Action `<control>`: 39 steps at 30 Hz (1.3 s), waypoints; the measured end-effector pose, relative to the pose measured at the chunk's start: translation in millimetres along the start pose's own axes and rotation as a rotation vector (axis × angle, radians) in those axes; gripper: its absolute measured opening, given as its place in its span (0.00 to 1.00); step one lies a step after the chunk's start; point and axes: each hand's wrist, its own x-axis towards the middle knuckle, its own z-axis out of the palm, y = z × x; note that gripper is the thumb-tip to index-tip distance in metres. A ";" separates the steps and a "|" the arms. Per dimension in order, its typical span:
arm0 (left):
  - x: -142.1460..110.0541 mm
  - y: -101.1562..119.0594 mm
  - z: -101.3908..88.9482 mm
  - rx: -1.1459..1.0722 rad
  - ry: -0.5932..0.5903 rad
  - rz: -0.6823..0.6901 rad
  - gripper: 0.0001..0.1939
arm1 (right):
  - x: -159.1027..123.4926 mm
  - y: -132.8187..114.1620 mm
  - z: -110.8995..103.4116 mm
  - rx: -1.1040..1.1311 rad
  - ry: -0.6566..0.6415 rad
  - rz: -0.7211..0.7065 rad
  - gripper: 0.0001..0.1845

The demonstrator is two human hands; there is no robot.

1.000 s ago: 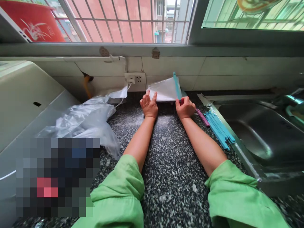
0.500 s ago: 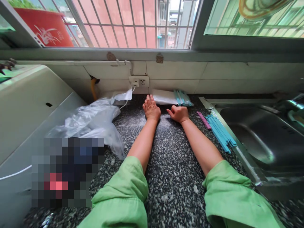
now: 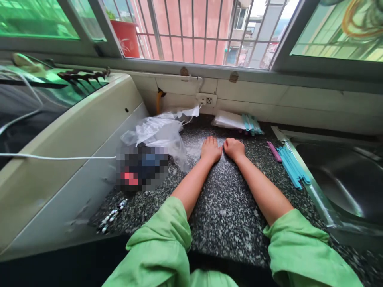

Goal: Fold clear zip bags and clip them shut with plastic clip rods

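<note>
Our left fingers (image 3: 211, 141) are released upon the counter (image 3: 227, 215), our right fingers (image 3: 229, 142) are clenched; at one o'clock lie clipped bags (image 3: 228, 120).

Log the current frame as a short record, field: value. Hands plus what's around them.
view: head camera
surface: speckled dark counter
left hand: empty, on counter, fingers extended
right hand: empty, on counter, fingers curled, beside left
beyond hands: white and clear plastic packets with light-blue strips at their right end
right side: purple strip and loose blue strips, left of metal sink
left side: crumpled clear plastic
wall: socket, plug in its left part
unreadable: pixelated patch in front of crumpled plastic
</note>
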 end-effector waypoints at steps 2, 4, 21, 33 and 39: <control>-17.2 0.0 -2.1 -0.010 -0.011 0.051 0.28 | -10.6 -10.0 -1.0 0.023 -0.009 -0.029 0.16; -36.0 -0.4 -4.5 -0.023 -0.026 0.104 0.27 | -17.4 -17.6 -3.4 0.048 -0.017 -0.027 0.16; -127.3 -103.9 -111.5 -0.199 0.728 0.194 0.16 | 15.2 -134.7 -72.4 0.650 0.296 -0.077 0.16; -104.4 -160.5 -88.1 -0.225 0.668 -0.210 0.29 | 43.5 -270.9 -63.4 0.601 -0.215 -0.182 0.11; -103.1 -162.3 -87.9 -0.228 0.653 -0.255 0.29 | 50.1 -282.4 -49.8 0.714 -0.228 -0.160 0.07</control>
